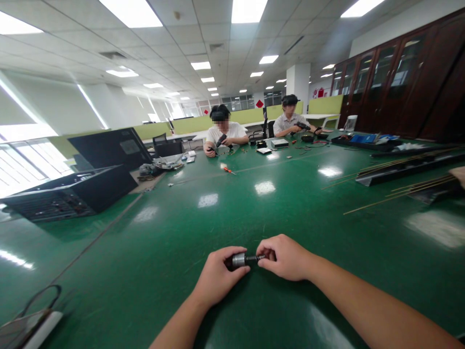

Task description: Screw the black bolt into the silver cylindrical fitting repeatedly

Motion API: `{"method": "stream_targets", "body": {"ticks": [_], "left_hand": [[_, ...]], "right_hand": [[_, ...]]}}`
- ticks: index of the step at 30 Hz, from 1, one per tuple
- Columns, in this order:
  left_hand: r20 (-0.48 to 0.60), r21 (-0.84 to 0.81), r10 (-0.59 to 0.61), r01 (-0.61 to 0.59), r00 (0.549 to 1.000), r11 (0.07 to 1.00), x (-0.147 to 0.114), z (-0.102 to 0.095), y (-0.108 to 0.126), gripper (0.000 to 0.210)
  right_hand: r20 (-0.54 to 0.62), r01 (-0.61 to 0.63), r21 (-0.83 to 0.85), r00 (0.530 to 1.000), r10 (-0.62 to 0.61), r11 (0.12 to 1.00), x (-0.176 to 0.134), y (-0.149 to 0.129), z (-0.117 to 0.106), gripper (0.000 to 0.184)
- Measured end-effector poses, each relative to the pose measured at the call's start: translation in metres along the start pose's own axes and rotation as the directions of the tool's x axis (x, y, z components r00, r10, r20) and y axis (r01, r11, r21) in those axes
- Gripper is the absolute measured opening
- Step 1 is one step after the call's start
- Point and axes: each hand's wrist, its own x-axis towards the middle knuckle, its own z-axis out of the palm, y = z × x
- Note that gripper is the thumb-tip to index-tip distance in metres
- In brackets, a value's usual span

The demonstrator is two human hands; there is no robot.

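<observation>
Above the front of the green table [232,213], my left hand [219,272] is wrapped round a silver-and-black cylindrical tool part [239,260]. A thinner dark shaft [251,259] sticks out of it to the right. My right hand [285,258] is closed in a pinch on the outer end of that shaft. The part lies roughly level between both hands, and its left end is hidden in my left palm. What exactly the part is, I cannot make out.
Two people [223,131] sit at the far side, holding tools. An orange screwdriver [228,170] lies mid-table. An open computer case [72,194] stands left. Thin brass-coloured rods [378,202] and black channels [392,169] lie right. A flat object with a cable loop [36,322] occupies the near-left corner.
</observation>
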Motion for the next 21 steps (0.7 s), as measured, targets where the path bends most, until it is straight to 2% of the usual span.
{"method": "stream_targets", "body": {"ticks": [21], "left_hand": [[0.005,0.015,0.011,-0.011,1.0,1.0,-0.0001,-0.0014,0.0027,0.033]], "right_hand": [[0.018,0.004,-0.024,1.0,-0.004,1.0,-0.0005,0.0001,0.0002,0.013]]}}
